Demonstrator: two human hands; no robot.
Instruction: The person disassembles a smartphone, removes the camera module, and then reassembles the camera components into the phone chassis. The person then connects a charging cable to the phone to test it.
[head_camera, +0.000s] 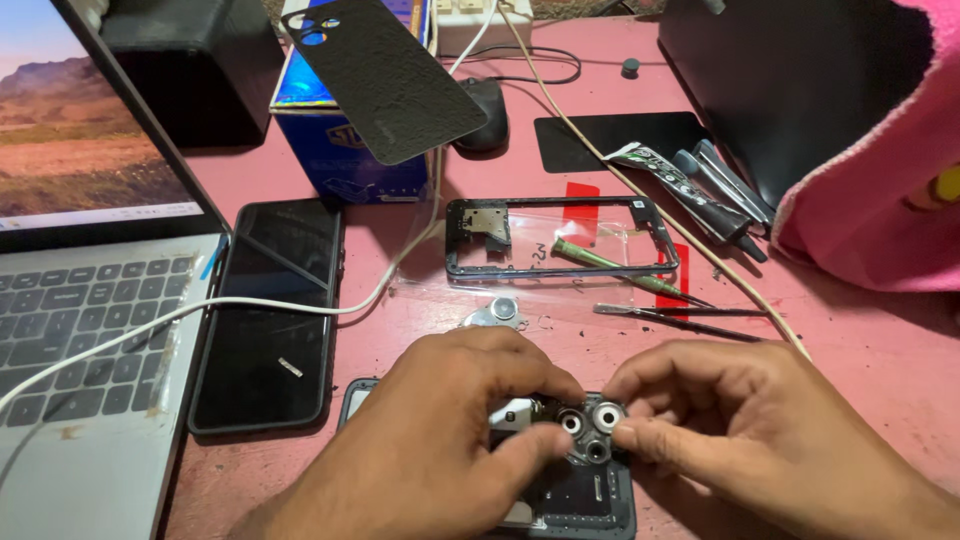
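An opened phone body (580, 495) lies at the near edge of the pink table (860, 340). Both my hands pinch a small camera module (592, 425) with three round lenses just above it. My left hand (440, 440) holds the module's left side between thumb and fingers. My right hand (740, 430) grips its right side with thumb and forefinger. Most of the phone body is hidden under my hands.
A phone middle frame (560, 237) lies further back with a green screwdriver (615, 268) and tweezers (680, 317) beside it. A dark phone (270, 320) and laptop (90, 330) sit left, crossed by a white cable (250, 302). Glue tubes (700, 185), blue box (340, 150), mouse (487, 115) behind.
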